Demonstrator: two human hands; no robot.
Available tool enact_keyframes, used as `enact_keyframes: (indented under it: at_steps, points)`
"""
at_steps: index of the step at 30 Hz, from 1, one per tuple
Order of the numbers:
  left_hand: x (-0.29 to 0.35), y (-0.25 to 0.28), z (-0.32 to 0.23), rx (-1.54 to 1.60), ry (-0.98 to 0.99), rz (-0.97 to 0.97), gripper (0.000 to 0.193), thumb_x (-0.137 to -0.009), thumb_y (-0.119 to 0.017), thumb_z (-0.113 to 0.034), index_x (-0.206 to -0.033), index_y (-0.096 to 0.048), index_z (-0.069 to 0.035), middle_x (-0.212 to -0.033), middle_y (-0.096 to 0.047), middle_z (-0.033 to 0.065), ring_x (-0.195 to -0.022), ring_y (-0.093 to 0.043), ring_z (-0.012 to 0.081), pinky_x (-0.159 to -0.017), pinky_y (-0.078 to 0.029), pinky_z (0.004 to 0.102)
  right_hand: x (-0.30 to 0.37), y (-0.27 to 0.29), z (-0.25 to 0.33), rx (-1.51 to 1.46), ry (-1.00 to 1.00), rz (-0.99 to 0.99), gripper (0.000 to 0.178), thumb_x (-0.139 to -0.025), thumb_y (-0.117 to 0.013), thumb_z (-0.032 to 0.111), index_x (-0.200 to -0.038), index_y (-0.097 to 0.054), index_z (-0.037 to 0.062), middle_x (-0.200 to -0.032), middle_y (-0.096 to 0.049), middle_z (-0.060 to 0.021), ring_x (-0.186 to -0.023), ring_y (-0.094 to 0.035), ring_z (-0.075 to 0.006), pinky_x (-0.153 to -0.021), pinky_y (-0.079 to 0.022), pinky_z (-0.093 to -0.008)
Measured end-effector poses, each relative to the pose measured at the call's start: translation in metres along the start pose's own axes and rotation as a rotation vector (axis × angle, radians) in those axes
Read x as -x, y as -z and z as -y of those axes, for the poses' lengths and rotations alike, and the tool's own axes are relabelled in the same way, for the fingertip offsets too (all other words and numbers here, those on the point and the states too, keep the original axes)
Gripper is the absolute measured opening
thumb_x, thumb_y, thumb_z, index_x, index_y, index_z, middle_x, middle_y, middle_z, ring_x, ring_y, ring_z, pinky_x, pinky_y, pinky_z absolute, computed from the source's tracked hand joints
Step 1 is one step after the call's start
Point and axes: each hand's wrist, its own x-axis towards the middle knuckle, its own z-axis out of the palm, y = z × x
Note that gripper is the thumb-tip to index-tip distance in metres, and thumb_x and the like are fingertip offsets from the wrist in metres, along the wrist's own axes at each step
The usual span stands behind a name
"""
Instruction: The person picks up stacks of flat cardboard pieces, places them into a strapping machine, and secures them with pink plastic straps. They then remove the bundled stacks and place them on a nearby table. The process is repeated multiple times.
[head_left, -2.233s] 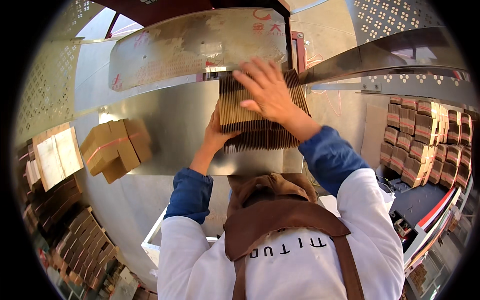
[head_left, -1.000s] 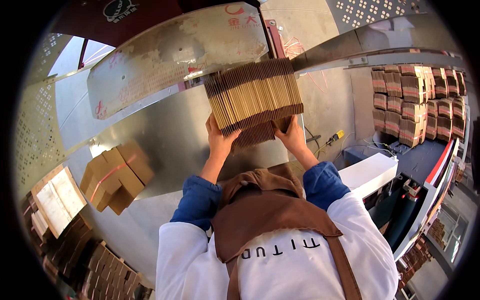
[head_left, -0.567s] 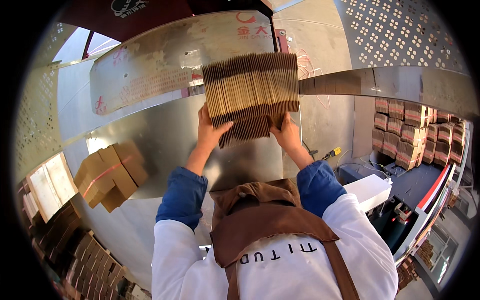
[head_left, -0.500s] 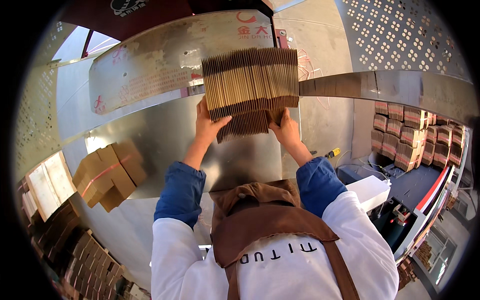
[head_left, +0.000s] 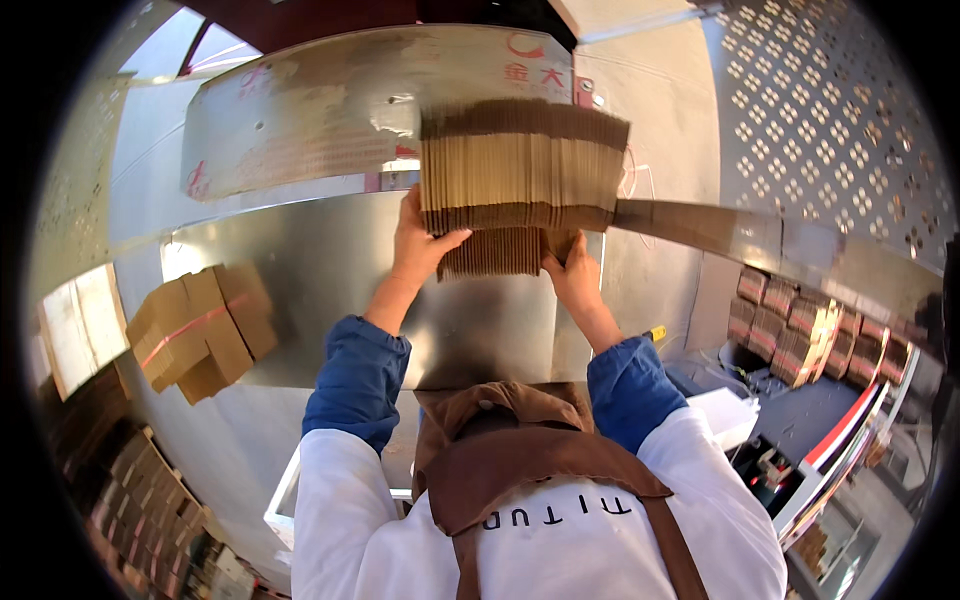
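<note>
A thick stack of folded brown cardboard pieces (head_left: 520, 170), standing on edge side by side, is gripped between my two hands over the metal table. My left hand (head_left: 418, 240) presses its left end, thumb stretched along the near side. Below the right part of the stack, my right hand (head_left: 575, 280) holds the other end, its thumb against a lower flap. A narrower lower section (head_left: 490, 253) of the stack hangs toward me between the hands. Most of the fingers on both hands are hidden behind the cardboard.
A flat cardboard bundle tied with pink strap (head_left: 200, 330) lies on the left of the metal table (head_left: 340, 260). Behind the stack is a machine's worn metal plate (head_left: 310, 110). Strapped cardboard bundles (head_left: 800, 330) are piled at right, more (head_left: 140, 510) at lower left. A metal rail (head_left: 700, 222) runs right.
My view has shifted slightly. The stack, still in both hands, sits a little farther right in the picture and is turned slightly. Both hands keep their hold.
</note>
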Motion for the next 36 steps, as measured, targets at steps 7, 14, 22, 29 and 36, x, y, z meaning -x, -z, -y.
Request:
enact_keyframes:
  at_steps: [7, 14, 22, 29, 36]
  points:
    - [-0.005, 0.002, -0.018, 0.123, 0.086, -0.016, 0.086, -0.065, -0.084, -0.019, -0.135, -0.036, -0.006, -0.126, -0.051, 0.0153, -0.110, -0.057, 0.0272, -0.087, -0.052, 0.0364, 0.003, 0.001, 0.002, -0.052, 0.031, 0.025, 0.072, -0.081, -0.066, 0.028, -0.128, -0.031, -0.0115, -0.086, -0.063, -0.0317, -0.082, -0.061, -0.0489, -0.070, -0.049, -0.0517]
    - [-0.009, 0.004, -0.013, 0.082, 0.037, 0.027, 0.085, -0.067, -0.081, -0.028, -0.136, -0.036, -0.007, -0.130, -0.047, 0.0147, -0.113, -0.055, 0.0339, -0.089, -0.051, 0.0396, 0.003, 0.000, -0.004, 0.057, 0.053, 0.060, 0.076, -0.083, -0.064, 0.032, -0.130, -0.028, -0.0158, -0.084, -0.063, -0.0314, -0.079, -0.061, -0.0485, -0.069, -0.050, -0.0509]
    - [-0.011, 0.006, -0.013, 0.019, 0.005, 0.030, 0.085, -0.068, -0.080, -0.032, -0.136, -0.036, -0.007, -0.134, -0.045, 0.0151, -0.114, -0.053, 0.0376, -0.093, -0.048, 0.0421, 0.001, -0.002, -0.011, 0.044, 0.070, 0.065, 0.076, -0.084, -0.063, 0.033, -0.131, -0.028, -0.0154, -0.083, -0.063, -0.0310, -0.078, -0.061, -0.0490, -0.068, -0.050, -0.0517]
    - [-0.013, 0.001, -0.002, 0.013, 0.010, 0.040, 0.087, -0.068, -0.080, -0.033, -0.137, -0.034, -0.006, -0.135, -0.043, 0.0179, -0.116, -0.051, 0.0388, -0.093, -0.047, 0.0426, 0.000, -0.004, -0.009, 0.040, 0.050, 0.042, 0.075, -0.085, -0.062, 0.032, -0.133, -0.027, -0.0129, -0.083, -0.063, -0.0305, -0.077, -0.061, -0.0483, -0.068, -0.050, -0.0516]
    - [-0.012, 0.004, -0.013, 0.019, 0.053, 0.052, 0.087, -0.069, -0.081, -0.028, -0.138, -0.035, -0.004, -0.134, -0.046, 0.0166, -0.121, -0.051, 0.0327, -0.099, -0.044, 0.0388, 0.000, -0.004, -0.010, 0.039, 0.044, 0.050, 0.076, -0.085, -0.062, 0.032, -0.134, -0.026, -0.0127, -0.083, -0.064, -0.0301, -0.077, -0.062, -0.0476, -0.068, -0.050, -0.0511]
